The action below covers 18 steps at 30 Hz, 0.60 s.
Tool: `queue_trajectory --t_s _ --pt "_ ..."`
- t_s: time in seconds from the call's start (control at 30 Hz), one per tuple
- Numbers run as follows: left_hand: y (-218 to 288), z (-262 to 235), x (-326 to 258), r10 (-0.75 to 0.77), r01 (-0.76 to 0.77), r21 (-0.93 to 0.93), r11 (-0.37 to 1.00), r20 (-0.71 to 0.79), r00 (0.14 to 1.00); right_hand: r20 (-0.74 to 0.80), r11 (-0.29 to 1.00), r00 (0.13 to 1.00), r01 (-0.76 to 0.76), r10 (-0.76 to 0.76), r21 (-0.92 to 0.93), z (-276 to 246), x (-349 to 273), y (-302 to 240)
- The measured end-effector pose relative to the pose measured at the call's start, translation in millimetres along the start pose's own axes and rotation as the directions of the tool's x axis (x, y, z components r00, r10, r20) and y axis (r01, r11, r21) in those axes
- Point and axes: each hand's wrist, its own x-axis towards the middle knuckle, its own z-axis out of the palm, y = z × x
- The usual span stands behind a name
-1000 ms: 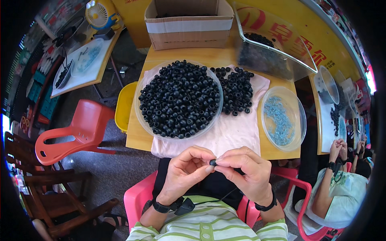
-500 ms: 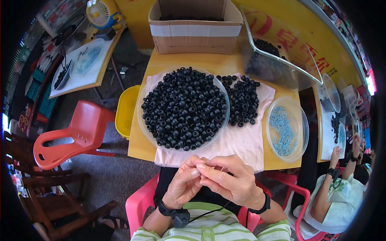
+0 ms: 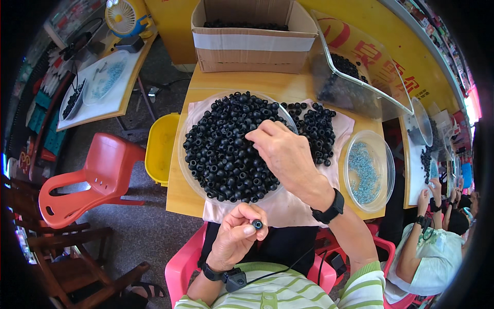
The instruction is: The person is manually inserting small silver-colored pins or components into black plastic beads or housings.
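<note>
Left hand (image 3: 236,234) curled, thumb and forefinger pinching one small black ring (image 3: 257,224), held near the body at 6 o'clock, apparently for close work | right hand (image 3: 285,152) fingers bunched, tips dipping into clear dish (image 3: 188,129) of black rings (image 3: 226,154) at 12 o'clock, within easy reach | dish rests on cloth-covered desk (image 3: 180,193); bowl of pale blue bits (image 3: 364,172) at 3 o'clock.

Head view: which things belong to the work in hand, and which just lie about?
In use: left hand pinching a black ring; right hand over the dish of black rings.
Lying about: cardboard box, dish of blue bits, red chair.
</note>
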Motion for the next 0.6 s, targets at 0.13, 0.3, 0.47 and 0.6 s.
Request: queue_trajectory --t_s 0.13,0.3,0.47,0.6 --pt "1.6 -1.6 -0.4 0.000 0.000 0.034 0.999 0.000 1.000 0.035 0.999 0.999 0.005 -0.004 -0.040 0.4 2.9 -2.2" --pt "-0.1 1.8 -2.1 -0.001 0.001 0.064 0.998 -0.002 1.000 0.034 0.998 0.999 0.041 -0.039 -0.041 -0.9 2.7 -0.1" --pt "-5.6 1.3 -5.6 -0.025 0.024 0.063 0.998 0.010 1.000 0.010 0.975 0.999 -0.045 0.043 0.217 -23.3 -7.2 -2.0" --pt "-10.0 -4.9 -8.2 -0.002 0.000 0.023 1.000 0.094 0.996 0.154 0.723 0.951 -0.304 0.267 0.621 -57.3 -37.4 -14.1"
